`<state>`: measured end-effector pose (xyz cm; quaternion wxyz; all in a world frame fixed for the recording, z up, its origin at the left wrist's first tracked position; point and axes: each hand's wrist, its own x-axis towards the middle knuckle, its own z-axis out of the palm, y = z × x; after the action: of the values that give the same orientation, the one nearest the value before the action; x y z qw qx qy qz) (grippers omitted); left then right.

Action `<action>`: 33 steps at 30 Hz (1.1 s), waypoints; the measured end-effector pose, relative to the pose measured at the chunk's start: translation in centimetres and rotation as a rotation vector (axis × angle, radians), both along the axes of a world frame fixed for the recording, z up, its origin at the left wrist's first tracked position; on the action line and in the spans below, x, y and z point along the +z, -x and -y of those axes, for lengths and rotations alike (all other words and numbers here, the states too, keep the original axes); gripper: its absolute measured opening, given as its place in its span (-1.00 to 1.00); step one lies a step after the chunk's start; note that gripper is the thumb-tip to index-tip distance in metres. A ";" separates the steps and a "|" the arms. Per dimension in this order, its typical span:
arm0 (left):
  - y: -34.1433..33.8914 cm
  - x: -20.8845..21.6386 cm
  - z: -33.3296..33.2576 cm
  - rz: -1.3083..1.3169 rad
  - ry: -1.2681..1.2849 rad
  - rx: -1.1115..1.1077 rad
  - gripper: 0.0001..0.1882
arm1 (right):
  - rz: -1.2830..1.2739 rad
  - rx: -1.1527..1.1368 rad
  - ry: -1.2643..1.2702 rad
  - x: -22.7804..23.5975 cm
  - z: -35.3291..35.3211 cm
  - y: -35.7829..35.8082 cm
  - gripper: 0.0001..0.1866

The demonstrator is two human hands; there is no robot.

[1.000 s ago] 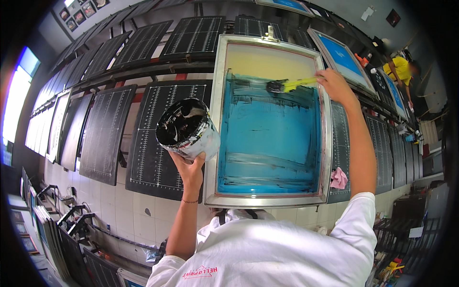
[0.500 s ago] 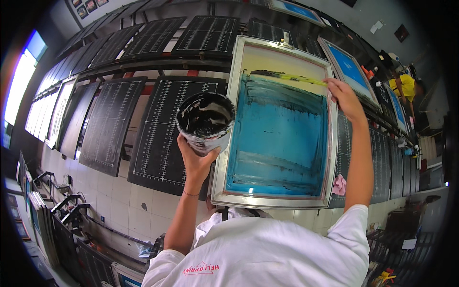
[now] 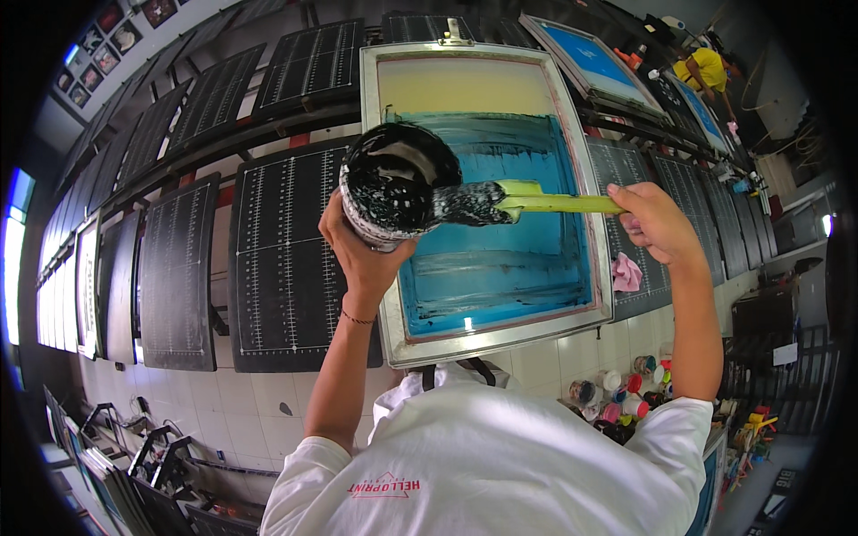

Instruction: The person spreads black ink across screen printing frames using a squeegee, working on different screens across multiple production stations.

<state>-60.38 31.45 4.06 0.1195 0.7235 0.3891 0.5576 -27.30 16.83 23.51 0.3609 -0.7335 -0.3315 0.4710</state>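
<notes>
By the right hand (image 3: 657,219), the end of the spatula (image 3: 563,204) handle is pinched between thumb and bent fingers. From there the spatula is pointed left, its long axis laid nearly straight across the view, above the screen (image 3: 500,277). Its ink-coated end is set at the right side of the tub's (image 3: 366,223) mouth; whether the tip is pressed into the ink cannot be told. The tub, its mouth turned up, is held above the screen's left edge by the left hand (image 3: 362,259), curled around the lower wall. The two hands are well apart, bridged by spatula and tub. Farther out, a pink cloth (image 3: 626,273) is seen right of the screen, a dark board (image 3: 277,259) left of it.
</notes>
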 end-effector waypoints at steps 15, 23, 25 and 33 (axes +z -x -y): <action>-0.5 -0.9 1.0 0.356 0.446 -0.167 0.05 | 0.233 -0.050 -0.147 -6.2 3.3 -4.1 -0.68; 2.5 -0.8 1.3 0.554 0.410 -0.077 -0.09 | 0.898 0.334 -0.341 -6.1 0.6 -2.5 -0.75; 3.1 -0.7 1.7 0.513 0.405 -0.030 -0.08 | 0.902 0.417 -0.371 -6.3 -1.1 -2.8 -0.76; 5.0 -0.2 2.5 0.533 0.389 -0.024 -0.10 | 0.733 0.573 -0.426 -6.8 -5.5 1.8 -0.76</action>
<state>-65.37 28.91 3.85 0.3594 0.5203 0.4347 0.6411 -29.12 22.36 16.67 0.2188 -0.6402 -0.7128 0.1849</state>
